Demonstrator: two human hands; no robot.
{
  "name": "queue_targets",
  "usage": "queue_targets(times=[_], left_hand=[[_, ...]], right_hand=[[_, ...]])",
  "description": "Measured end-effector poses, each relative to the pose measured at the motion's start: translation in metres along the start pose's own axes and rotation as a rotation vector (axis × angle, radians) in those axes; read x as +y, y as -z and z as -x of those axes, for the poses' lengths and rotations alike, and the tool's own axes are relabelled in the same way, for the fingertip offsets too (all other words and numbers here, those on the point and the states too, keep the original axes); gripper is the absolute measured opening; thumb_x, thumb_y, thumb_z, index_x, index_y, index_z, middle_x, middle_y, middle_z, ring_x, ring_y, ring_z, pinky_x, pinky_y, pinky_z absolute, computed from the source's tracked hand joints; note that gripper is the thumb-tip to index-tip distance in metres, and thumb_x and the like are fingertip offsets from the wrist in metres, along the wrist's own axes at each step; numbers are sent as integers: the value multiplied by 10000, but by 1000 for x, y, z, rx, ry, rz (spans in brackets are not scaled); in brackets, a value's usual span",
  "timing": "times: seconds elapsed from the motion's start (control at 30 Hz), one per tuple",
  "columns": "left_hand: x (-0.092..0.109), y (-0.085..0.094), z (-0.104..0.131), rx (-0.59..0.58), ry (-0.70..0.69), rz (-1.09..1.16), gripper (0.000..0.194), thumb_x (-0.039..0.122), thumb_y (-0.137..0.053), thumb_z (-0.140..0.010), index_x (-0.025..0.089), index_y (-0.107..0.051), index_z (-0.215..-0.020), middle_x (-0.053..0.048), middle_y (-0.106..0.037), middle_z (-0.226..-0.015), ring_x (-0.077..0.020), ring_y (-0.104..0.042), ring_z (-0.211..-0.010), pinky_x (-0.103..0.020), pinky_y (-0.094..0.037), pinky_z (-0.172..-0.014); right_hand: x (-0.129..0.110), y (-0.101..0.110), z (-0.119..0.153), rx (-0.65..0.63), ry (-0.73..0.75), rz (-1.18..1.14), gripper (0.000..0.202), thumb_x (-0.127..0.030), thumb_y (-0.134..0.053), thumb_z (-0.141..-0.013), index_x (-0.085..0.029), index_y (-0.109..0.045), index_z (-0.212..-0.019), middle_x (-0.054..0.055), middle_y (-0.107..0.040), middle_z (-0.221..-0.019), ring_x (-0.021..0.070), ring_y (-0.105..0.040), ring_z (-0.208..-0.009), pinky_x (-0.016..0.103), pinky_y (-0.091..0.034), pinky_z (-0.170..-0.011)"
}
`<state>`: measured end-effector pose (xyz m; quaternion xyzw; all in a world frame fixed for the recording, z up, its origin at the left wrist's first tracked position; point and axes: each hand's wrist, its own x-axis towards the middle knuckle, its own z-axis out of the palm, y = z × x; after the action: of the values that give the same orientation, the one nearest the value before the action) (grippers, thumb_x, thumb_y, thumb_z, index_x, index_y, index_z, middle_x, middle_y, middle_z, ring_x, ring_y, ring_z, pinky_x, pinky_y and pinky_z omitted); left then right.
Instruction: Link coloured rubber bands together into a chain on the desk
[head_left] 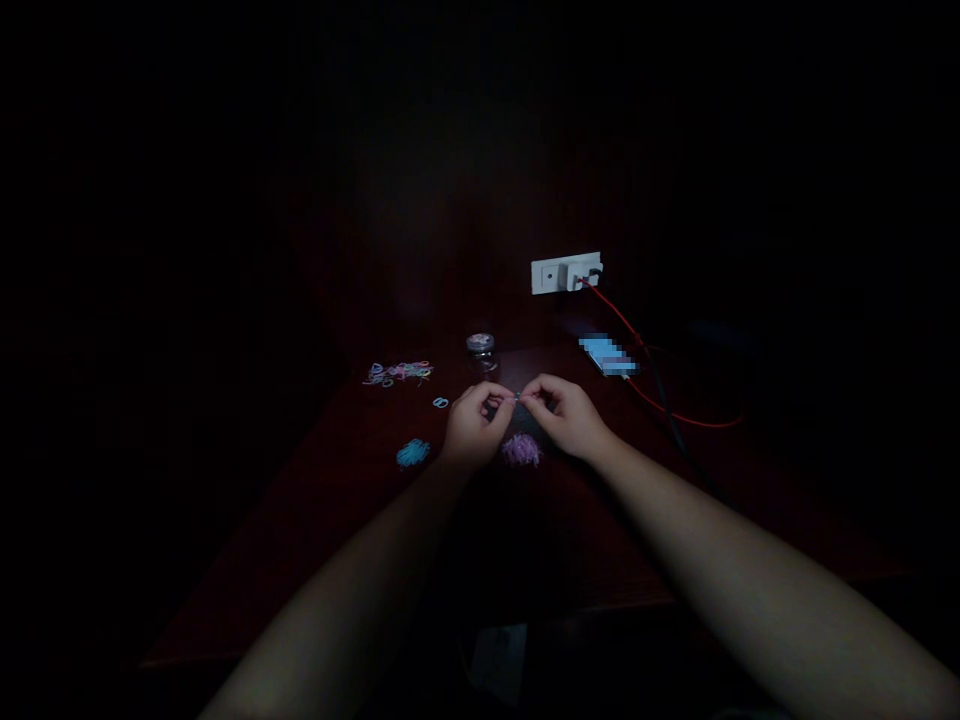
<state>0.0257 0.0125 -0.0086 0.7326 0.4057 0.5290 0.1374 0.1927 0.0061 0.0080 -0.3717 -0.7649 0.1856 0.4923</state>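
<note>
My left hand (477,424) and my right hand (568,415) meet above the table, fingertips pinched close together. Between them is something small and pale, too tiny and dark to make out. Just below the fingers lies a pile of purple bands (522,450). A blue pile of bands (412,453) is left of my left hand, with a few loose light-blue bands (440,403) above it. Farther left at the back is a loose heap of mixed-colour bands (399,373). A small clear jar with a lid (481,350) stands behind my left hand.
On the dark red table (300,530), a lit phone (608,355) lies at the back right. A red cable (660,407) and a black cable (667,405) run near it. A white wall socket (551,275) holds plugs. Something pale (499,660) shows below the table's front edge.
</note>
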Motion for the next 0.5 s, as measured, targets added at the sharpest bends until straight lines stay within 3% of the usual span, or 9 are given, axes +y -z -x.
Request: queue_targets(times=[0.5], left_hand=[[-3, 2, 0, 28, 28, 54, 108, 247, -578, -836, 184, -656, -877, -43, -676, -846, -146, -623, -769, -257, -490, -694]], right_hand=[[1, 1, -1, 36, -6, 16, 131, -265, -547, -839, -165, -613, -787, 25, -608, -721, 142, -545, -649, 255, -415, -593]])
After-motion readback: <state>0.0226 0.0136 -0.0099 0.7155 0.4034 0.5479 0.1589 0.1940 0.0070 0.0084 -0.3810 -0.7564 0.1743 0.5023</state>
